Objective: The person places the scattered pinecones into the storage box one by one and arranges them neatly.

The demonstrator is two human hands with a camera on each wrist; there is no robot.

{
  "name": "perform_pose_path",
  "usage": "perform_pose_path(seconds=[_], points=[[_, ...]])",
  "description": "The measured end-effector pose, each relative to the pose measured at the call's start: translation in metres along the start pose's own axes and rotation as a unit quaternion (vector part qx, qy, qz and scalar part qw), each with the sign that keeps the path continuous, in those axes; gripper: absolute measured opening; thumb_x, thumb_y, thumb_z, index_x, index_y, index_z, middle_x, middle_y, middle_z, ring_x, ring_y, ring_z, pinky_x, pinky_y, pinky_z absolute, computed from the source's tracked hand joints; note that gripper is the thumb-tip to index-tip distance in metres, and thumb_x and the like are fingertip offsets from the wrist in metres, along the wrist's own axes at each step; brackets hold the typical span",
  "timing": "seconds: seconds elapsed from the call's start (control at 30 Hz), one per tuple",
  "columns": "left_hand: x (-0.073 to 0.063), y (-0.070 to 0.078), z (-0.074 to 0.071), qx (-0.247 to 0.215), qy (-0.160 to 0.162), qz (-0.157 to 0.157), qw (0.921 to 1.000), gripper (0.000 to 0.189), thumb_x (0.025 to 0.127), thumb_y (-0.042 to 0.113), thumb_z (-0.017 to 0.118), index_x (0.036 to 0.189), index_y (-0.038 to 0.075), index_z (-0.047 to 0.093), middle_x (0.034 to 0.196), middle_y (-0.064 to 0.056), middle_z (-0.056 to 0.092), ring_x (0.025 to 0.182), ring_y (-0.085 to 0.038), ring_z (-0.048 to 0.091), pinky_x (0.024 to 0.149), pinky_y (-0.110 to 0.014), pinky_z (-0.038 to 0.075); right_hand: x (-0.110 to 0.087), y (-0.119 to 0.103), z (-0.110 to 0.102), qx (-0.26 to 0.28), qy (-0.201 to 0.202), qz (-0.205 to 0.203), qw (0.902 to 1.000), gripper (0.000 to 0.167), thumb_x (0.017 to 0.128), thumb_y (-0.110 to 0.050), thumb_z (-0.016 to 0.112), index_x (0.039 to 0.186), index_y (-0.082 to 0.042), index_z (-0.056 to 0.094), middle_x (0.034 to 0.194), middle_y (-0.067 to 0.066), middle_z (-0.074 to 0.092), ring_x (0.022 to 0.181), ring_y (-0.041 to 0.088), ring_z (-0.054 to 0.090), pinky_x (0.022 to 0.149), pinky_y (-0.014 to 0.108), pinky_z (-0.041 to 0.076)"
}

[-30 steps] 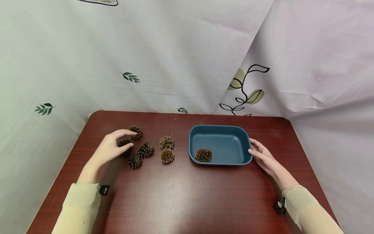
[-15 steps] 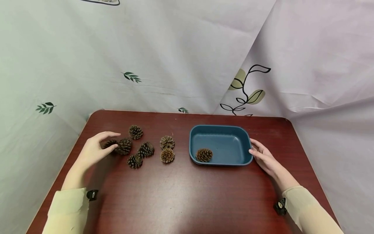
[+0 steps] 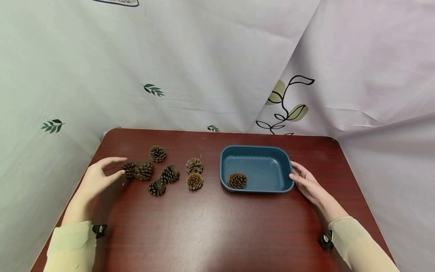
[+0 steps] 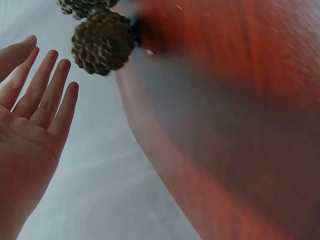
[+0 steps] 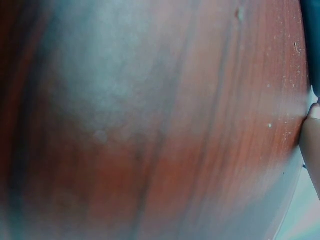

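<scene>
Clearly, the left hand point(image 3: 96, 176) gapes empty, with the nearest cone point(image 3: 130, 170) just to its right; the right hand point(image 3: 307, 184), farther off, touches the tray point(image 3: 264, 173) on its left, grip unclear.

We see rough, woody pine cones point(image 3: 144, 170), a smooth, plastic-looking tray point(image 3: 263, 172) with a slight sheen, a glossy wood-grained table point(image 3: 210, 226) and creased, matt cloth point(image 3: 217, 75).
</scene>
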State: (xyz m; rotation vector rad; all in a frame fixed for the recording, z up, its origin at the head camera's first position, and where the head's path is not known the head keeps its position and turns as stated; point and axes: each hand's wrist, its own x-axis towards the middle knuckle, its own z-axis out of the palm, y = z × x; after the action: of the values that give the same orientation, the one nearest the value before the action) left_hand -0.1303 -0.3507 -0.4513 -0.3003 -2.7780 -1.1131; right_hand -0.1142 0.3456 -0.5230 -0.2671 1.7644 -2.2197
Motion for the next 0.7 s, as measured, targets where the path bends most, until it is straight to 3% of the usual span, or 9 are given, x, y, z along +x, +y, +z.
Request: perform_pose_path(seconds=[0.1, 0.23, 0.33, 0.5, 0.7], points=[[-0.004, -0.006, -0.002, -0.003, -0.004, -0.01, 0.9999, 0.038, 0.095, 0.007, 0.08, 0.132, 0.011, 0.074, 0.125, 0.025, 0.069, 0.113, 0.03, 0.047, 0.085, 0.0, 0.044, 0.0, 0.0, 0.0, 0.002, 0.0, -0.001, 1.0, 0.048, 0.11, 0.005, 0.042, 0.147, -0.023, 0.05, 0.144, -0.017, 0.061, 0.132, -0.007, 0.057, 0.106, 0.008, 0.048], [-0.007, -0.013, -0.002, -0.004, -0.006, -0.029, 0.9996, 0.037, 0.097, 0.012, 0.079, 0.133, 0.007, 0.072, 0.121, 0.04, 0.06, 0.113, 0.032, 0.044, 0.085, 0.002, 0.038, 0.0, 0.001, -0.001, 0.004, 0.0, -0.002, 1.0, 0.048, 0.11, 0.005, 0.042, 0.147, -0.024, 0.051, 0.144, -0.017, 0.061, 0.132, -0.007, 0.057, 0.106, 0.008, 0.048], [-0.006, -0.021, -0.002, -0.028, -0.014, -0.034, 0.9989, 0.039, 0.098, 0.011, 0.077, 0.134, 0.001, 0.069, 0.118, 0.045, 0.057, 0.11, 0.03, 0.049, 0.084, 0.002, 0.041, 0.0, 0.0, -0.001, 0.004, -0.002, -0.003, 1.0, 0.047, 0.11, 0.005, 0.043, 0.147, -0.024, 0.051, 0.145, -0.017, 0.061, 0.133, -0.007, 0.056, 0.106, 0.008, 0.048], [-0.004, -0.03, 0.001, -0.09, -0.032, -0.035, 0.9948, 0.04, 0.098, 0.002, 0.074, 0.137, -0.005, 0.065, 0.116, 0.038, 0.064, 0.1, 0.022, 0.062, 0.08, -0.001, 0.051, 0.0, -0.001, 0.0, -0.001, -0.007, -0.004, 1.0, 0.049, 0.11, 0.005, 0.042, 0.148, -0.026, 0.051, 0.145, -0.019, 0.06, 0.133, -0.008, 0.056, 0.106, 0.008, 0.048], [0.0, -0.033, 0.004, -0.1, -0.053, -0.046, 0.9925, 0.042, 0.101, 0.003, 0.071, 0.14, -0.008, 0.061, 0.116, 0.04, 0.061, 0.1, 0.022, 0.061, 0.082, -0.001, 0.051, 0.0, -0.001, 0.001, -0.006, 0.002, 0.003, 1.0, 0.047, 0.11, 0.003, 0.045, 0.146, -0.027, 0.052, 0.144, -0.019, 0.06, 0.132, -0.008, 0.056, 0.106, 0.008, 0.048]])
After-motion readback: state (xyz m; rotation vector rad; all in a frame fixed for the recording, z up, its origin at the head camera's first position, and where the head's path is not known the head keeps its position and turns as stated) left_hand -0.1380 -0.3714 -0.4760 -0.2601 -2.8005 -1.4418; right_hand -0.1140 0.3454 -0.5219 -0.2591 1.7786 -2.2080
